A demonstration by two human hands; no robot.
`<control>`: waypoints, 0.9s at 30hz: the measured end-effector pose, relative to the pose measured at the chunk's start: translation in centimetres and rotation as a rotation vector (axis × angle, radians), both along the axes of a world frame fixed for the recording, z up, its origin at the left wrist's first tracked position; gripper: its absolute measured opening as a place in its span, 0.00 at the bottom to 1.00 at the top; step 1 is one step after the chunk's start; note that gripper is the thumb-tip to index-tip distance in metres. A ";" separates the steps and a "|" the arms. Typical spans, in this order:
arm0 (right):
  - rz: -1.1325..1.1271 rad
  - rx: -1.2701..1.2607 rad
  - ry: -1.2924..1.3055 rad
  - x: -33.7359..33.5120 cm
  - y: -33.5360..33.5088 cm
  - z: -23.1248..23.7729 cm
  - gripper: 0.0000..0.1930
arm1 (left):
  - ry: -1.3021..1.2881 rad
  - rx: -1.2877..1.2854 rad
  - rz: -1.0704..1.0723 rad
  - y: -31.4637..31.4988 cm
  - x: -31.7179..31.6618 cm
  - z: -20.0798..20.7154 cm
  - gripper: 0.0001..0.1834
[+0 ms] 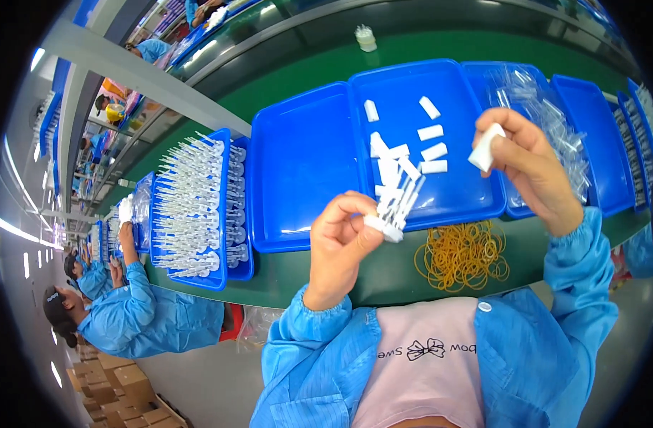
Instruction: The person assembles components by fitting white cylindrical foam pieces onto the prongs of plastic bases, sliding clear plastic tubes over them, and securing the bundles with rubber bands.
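My left hand point(337, 246) pinches a white plastic piece point(385, 227) by its round base, and several thin white prongs rise from it, tilted up to the right. Between the thumb and fingers of my right hand point(526, 160) is a white block-like piece point(486, 146), held apart from the pronged one. Similar small white blocks point(431, 133) lie scattered in the blue tray point(458, 196) beyond my hands. Part of that pile is hidden behind the prongs.
Yellow rubber bands point(462, 257) lie heaped on the green table before me. Left stand another blue tray point(305, 171) and a rack of white pronged pieces point(191, 207). Clear plastic pieces point(548, 107) fill a tray to the right. Co-workers in blue point(144, 314) sit along the line.
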State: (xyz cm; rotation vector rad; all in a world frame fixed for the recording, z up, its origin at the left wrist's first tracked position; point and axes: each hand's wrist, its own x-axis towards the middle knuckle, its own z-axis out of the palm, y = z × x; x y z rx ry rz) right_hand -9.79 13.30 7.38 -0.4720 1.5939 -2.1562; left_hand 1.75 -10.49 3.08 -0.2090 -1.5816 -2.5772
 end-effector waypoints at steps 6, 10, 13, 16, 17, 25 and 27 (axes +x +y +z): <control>-0.086 -0.356 -0.259 3.9 0.7 -4.9 0.16 | 0.010 -0.141 -0.097 2.2 1.6 -0.5 0.08; -0.077 -0.407 -0.344 4.5 0.2 -5.8 0.16 | -0.038 -0.160 -0.154 3.6 1.2 -0.2 0.08; -0.042 -0.359 -0.304 4.3 0.5 -5.7 0.15 | -0.042 -0.154 -0.166 4.3 0.9 -0.6 0.07; 0.003 -0.434 -0.381 3.5 1.3 -6.4 0.16 | -0.064 -0.111 -0.187 4.9 0.5 -0.9 0.07; 0.003 -0.430 -0.388 3.5 1.4 -6.5 0.16 | -0.077 -0.089 -0.198 5.0 0.4 -1.0 0.07; 0.015 -0.314 -0.238 3.2 2.6 -6.3 0.16 | -0.135 -0.072 -0.231 6.4 -0.5 -1.1 0.08; 0.012 -0.322 -0.229 3.1 2.7 -5.9 0.16 | -0.133 -0.084 -0.233 6.3 -0.6 -1.2 0.08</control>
